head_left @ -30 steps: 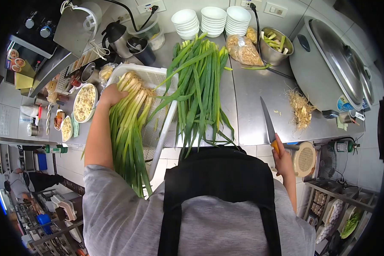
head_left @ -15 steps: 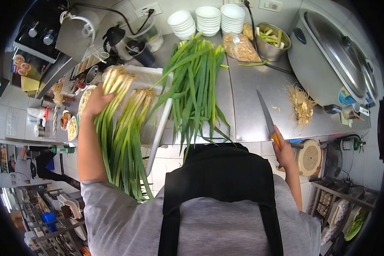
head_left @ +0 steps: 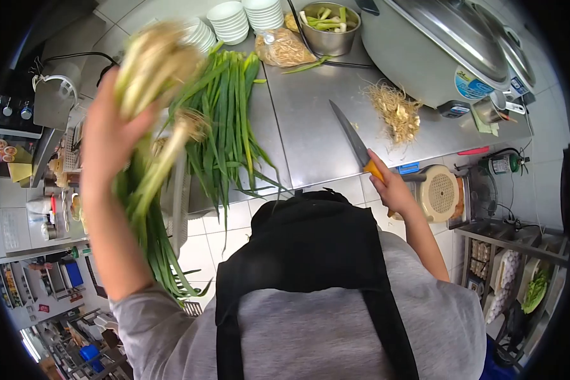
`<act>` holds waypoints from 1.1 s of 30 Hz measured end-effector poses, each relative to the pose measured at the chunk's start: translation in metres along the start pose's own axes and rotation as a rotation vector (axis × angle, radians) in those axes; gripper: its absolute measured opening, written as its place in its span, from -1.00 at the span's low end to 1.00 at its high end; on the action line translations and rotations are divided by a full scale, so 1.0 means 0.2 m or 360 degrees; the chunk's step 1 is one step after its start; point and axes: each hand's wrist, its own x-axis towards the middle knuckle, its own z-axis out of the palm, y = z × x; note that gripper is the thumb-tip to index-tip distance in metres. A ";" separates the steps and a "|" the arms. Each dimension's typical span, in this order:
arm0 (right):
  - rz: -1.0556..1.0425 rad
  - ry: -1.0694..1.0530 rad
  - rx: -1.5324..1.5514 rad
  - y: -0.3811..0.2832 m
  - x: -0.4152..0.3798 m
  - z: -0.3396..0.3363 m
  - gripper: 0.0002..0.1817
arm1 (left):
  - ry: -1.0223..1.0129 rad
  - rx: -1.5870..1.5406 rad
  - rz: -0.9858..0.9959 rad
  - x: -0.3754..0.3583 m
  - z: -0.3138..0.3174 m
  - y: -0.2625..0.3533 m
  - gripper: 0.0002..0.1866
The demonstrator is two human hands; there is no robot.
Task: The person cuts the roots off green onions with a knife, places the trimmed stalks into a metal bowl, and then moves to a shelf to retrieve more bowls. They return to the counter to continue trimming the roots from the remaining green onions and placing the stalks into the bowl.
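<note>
Across the view, the steel counter [head_left: 310, 123]; at its back right, the cooker [head_left: 411, 66], perhaps set there to spare the front edge. At left, the basket [head_left: 179, 206], mostly hidden. In the air above it or just beyond, blurred, the scallions [head_left: 144, 76], clasped below the roots between thumb and mostly hidden fingers of the left hand [head_left: 109, 123]; probably held there for the firm stalks. Next to these, the greens [head_left: 234, 120], laid lengthwise, likely against tangling. At right, the knife [head_left: 354, 139], handle wrapped by the fingers of the right hand [head_left: 396, 193], tip away from the body, presumably for safety. Near the cooker, the trimmings [head_left: 396, 114], heaped apart, seemingly as scraps.
</note>
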 end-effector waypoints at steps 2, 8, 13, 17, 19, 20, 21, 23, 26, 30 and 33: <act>0.0223 -0.0113 0.0237 -0.04 0.00 -0.04 -0.30 | -0.0122 0.0073 0.0069 0.15 0.29 0.21 -0.43; 0.0274 -0.0006 0.0394 0.06 -0.01 -0.04 -0.29 | -0.0483 0.0235 0.0730 0.36 1.43 0.53 -0.46; 0.0250 0.0119 0.0240 0.18 -0.04 -0.04 -0.28 | -0.0631 0.0150 0.0652 0.26 1.77 0.45 -0.34; 0.0031 0.0349 0.0254 0.29 -0.08 0.01 -0.28 | -0.0121 -0.0221 0.1210 0.29 1.51 0.47 -0.46; 0.0162 0.0320 0.0267 0.22 -0.13 -0.02 -0.27 | -0.0838 -0.0195 0.0927 0.18 1.15 0.53 -0.58; 0.0167 0.0322 0.0276 0.20 -0.16 -0.01 -0.27 | -0.1273 0.0004 0.0680 0.07 1.01 0.54 -0.62; 0.0058 0.0360 0.0259 0.20 -0.18 -0.01 -0.27 | -0.1405 0.0240 0.0697 -0.08 0.94 0.48 -0.65; -0.0057 0.0394 0.0269 0.18 -0.21 -0.01 -0.28 | -0.1752 0.0607 0.0516 -0.36 0.90 0.35 -0.55; -0.0018 0.0173 0.0236 0.12 -0.24 -0.04 -0.28 | -0.1384 0.0851 0.0483 -0.69 1.00 0.04 -0.35; -0.0348 -0.0024 -0.0035 0.16 -0.16 -0.05 -0.23 | -0.0866 0.0987 0.0393 -0.82 1.01 -0.10 -0.40; -0.0266 -0.0052 -0.0181 0.11 -0.09 -0.11 -0.24 | -0.1197 0.0696 0.0337 -0.80 0.85 -0.01 -0.32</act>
